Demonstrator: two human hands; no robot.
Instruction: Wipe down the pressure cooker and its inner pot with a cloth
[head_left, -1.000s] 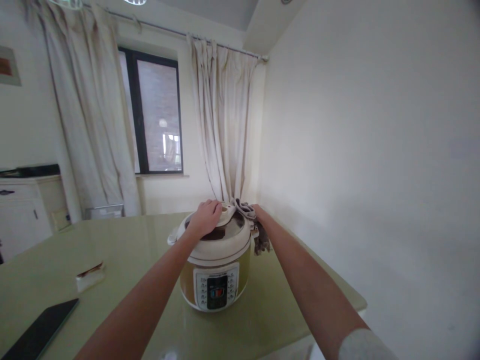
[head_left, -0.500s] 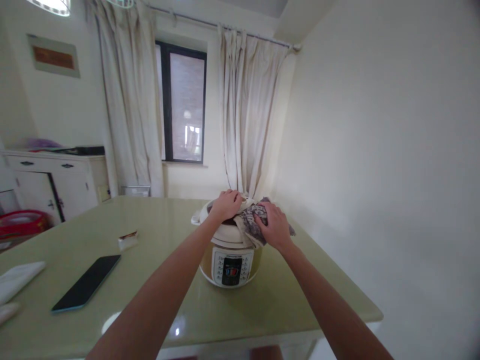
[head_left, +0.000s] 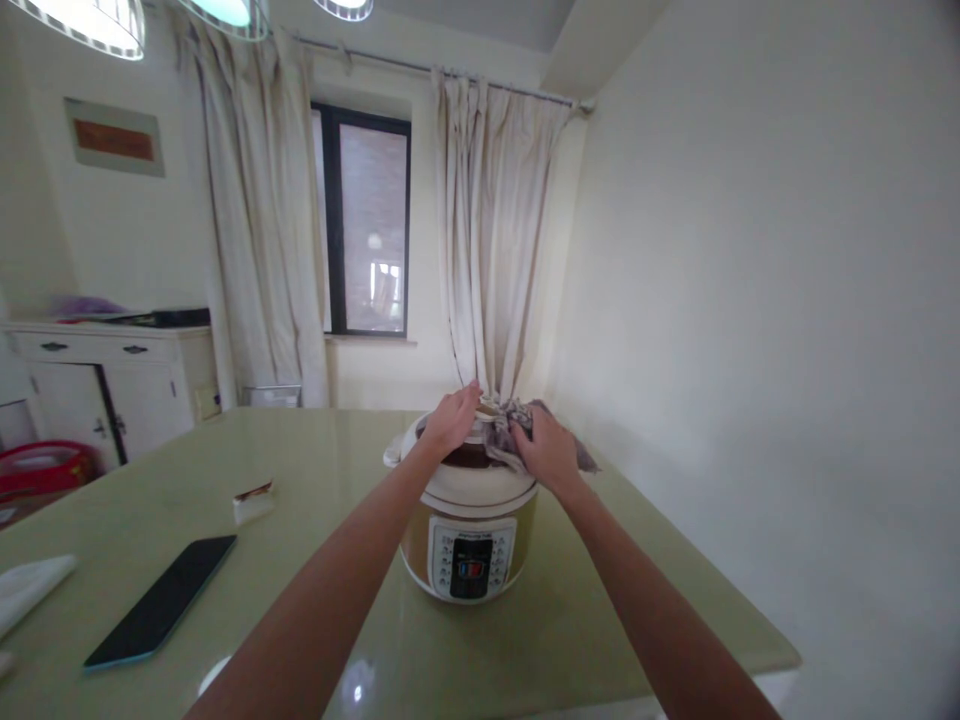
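Note:
A white and gold electric pressure cooker (head_left: 471,560) stands upright on the table, its control panel facing me. On the left of its white lid (head_left: 480,488) lies my left hand (head_left: 452,420), fingers stretched out beside the raised middle handle. My right hand (head_left: 550,447) is closed on a grey patterned cloth (head_left: 504,442) and presses it against the right side of the lid's top. Part of the cloth hangs out past the hand on the right. The fingertips of both hands are partly hidden.
The glossy green table (head_left: 315,560) holds a black phone (head_left: 165,600), a small white packet (head_left: 253,502) and a white item (head_left: 34,590) at the left. A wall (head_left: 750,300) runs along the right. Behind are curtains (head_left: 491,230) and a white cabinet (head_left: 112,380).
The cloth no longer hangs over the lid's front; it is bunched toward the back right under my right hand. My left hand's fingers have straightened. The view has shifted slightly.

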